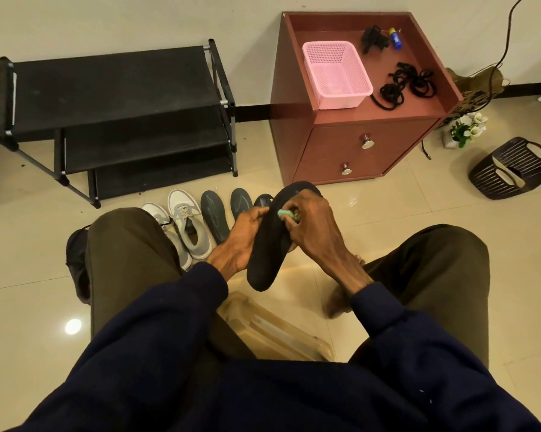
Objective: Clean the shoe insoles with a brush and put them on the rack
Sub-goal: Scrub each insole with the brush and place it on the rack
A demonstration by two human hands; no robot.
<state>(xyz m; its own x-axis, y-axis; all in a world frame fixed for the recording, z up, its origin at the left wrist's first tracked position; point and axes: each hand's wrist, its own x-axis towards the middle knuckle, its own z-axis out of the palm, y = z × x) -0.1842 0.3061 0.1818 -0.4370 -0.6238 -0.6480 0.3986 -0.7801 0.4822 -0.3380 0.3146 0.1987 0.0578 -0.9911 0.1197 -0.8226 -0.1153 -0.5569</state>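
Note:
I sit over a tiled floor with a black insole (pixel 270 244) held up between my knees. My left hand (pixel 241 235) grips its left edge from below. My right hand (pixel 309 226) is closed on a small pale green brush (pixel 286 215), pressed against the insole's upper half. Two grey insoles (pixel 214 215) (pixel 241 202) lie flat on the floor ahead, and a third dark one (pixel 263 201) peeks out behind the held insole. The black three-tier shoe rack (pixel 116 88) stands against the wall at the far left, its shelves bare.
A pair of white and grey sneakers (pixel 185 222) sits left of the insoles. A red-brown cabinet (pixel 356 145) carries a pink basket (pixel 337 73) and black laces (pixel 403 85). A dark plastic basket (pixel 509 169) lies at right, a clear tub (pixel 272 328) below my hands.

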